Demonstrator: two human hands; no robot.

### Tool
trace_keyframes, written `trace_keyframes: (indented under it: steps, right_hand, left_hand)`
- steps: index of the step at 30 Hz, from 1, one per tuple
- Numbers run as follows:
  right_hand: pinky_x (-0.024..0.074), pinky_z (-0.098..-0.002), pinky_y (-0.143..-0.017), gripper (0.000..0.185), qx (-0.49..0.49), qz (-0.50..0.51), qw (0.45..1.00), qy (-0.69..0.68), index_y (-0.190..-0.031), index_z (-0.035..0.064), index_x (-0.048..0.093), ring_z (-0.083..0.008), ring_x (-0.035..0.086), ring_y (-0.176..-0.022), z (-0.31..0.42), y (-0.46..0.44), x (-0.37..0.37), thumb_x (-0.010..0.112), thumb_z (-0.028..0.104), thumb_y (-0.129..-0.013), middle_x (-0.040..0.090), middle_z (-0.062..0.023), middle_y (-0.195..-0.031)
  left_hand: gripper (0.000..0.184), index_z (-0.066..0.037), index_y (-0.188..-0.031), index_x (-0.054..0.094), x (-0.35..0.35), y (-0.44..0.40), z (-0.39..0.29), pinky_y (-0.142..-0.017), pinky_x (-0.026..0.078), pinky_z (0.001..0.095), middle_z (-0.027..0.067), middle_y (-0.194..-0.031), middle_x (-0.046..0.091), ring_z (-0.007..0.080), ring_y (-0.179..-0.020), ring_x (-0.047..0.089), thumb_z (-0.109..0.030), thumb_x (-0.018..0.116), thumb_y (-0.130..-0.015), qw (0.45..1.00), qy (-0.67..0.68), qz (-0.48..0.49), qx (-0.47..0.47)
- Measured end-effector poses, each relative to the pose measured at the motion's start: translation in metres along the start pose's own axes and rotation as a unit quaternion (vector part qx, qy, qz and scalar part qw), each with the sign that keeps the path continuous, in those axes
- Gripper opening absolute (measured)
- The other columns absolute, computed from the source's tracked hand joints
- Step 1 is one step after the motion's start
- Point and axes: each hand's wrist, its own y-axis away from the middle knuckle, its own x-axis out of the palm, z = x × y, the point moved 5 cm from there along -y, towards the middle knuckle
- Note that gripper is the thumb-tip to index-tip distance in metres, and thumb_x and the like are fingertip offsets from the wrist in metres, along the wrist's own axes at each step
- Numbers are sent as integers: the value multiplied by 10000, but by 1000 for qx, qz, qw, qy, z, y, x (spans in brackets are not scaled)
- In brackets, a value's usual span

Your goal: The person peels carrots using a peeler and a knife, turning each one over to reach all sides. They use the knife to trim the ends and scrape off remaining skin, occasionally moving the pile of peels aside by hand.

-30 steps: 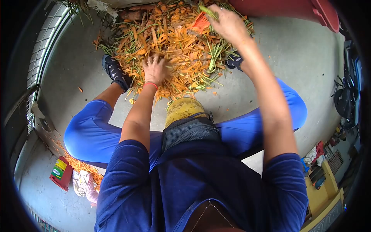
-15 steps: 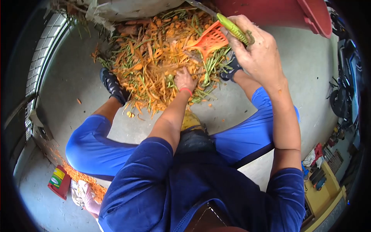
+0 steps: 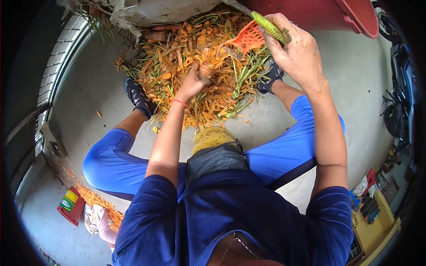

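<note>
In my left hand (image 3: 194, 83) is a stubby orange-brown root (image 3: 206, 70), its rounded end showing between thumb and fingers, just above the pile of peelings (image 3: 173, 71). The root looks like a carrot, though most of it is covered by the hand. My right hand (image 3: 296, 52), raised to the right of the pile, is closed around the yellow-green handle (image 3: 270, 29) of a knife. Its metal blade (image 3: 237, 5) points up and left, partly out of frame. Beside that hand is an orange perforated plastic piece (image 3: 247, 39); whether the fingers touch it I cannot tell.
A large red tub (image 3: 310, 15) stands at upper right, with a pale sack (image 3: 164, 11) behind the pile. Between my legs is a yellow rounded object (image 3: 214, 137). A red dustpan-like item (image 3: 71, 208) and orange shreds (image 3: 100, 199) lie at lower left.
My left hand has come up from the pile and moved left, with the root now in it. The right hand stays raised with the knife, nearly unmoved.
</note>
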Motion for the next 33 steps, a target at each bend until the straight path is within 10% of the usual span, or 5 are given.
trace_keyframes:
  steps: [6,9,15,21,33]
  right_hand:
    - [486,-338,-674,224,49,-14,998,-23,-1097,77,573,-284,626,-737,-2,-7,-4,598,151,-887,642,-125,-883]
    - [485,-340,-674,210,11,-8,1000,24,-1084,70,572,-287,625,-740,-16,-5,-1,594,142,-888,638,-129,-878]
    - [493,-398,-624,202,17,-22,1000,3,-1038,102,564,-339,623,-727,-22,-9,-5,618,111,-844,631,-136,-804]
    - [498,-377,-628,212,46,-22,998,-25,-1044,93,582,-328,633,-728,-27,-13,-6,631,102,-838,646,-131,-824]
    - [493,-383,-610,188,6,-25,1000,-4,-1027,92,572,-329,628,-712,-16,-11,1,618,110,-846,636,-132,-801]
  left_hand:
    - [904,-22,-1439,200,-10,-15,-12,-1066,301,499,254,-1459,257,422,-1320,316,-325,706,-754,831,-536,-34,-147]
    - [977,-137,-1485,116,1,-58,-11,-1058,210,634,229,-1523,67,461,-1377,156,-441,696,-760,887,-447,-99,58]
    - [938,-222,-1487,172,-5,-107,-37,-1047,188,668,168,-1550,-37,451,-1404,30,-576,640,-755,864,-477,-100,-125]
    - [619,-176,-1430,273,51,-89,13,-1070,202,638,208,-1536,18,473,-1390,78,-391,488,-890,829,-528,-180,-37]
    - [602,-162,-1376,399,124,9,11,-1087,254,561,220,-1490,187,406,-1350,271,-359,534,-823,888,-418,182,-64]
